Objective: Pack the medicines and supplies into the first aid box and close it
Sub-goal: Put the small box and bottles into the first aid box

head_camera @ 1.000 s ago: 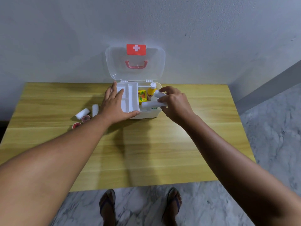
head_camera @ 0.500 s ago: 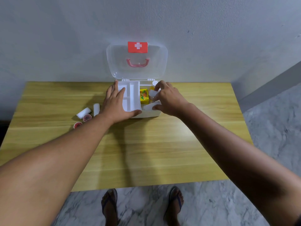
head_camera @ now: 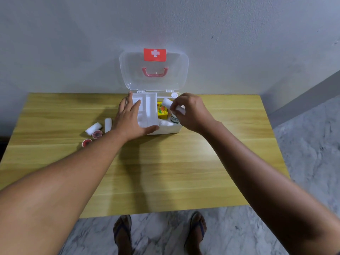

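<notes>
the right hand [head_camera: 191, 113] has lifted from the first aid box [head_camera: 165, 128], fingers now pinched on a white gauze roll [head_camera: 168, 103] above its open compartment. the left hand [head_camera: 128, 119], fingers spread, steadies the white tray [head_camera: 147, 107]. more rolls [head_camera: 93, 128] lie on the table [head_camera: 184, 162].

1. My wooden table [head_camera: 165, 172] stands against the wall.
2. The first aid box [head_camera: 165, 130] sits at the far edge, near the middle, lid up.
3. Left of it lie two white gauze rolls [head_camera: 93, 128] [head_camera: 108, 124].
4. Just nearer me, two small red-topped jars [head_camera: 97, 134] [head_camera: 87, 143].
</notes>
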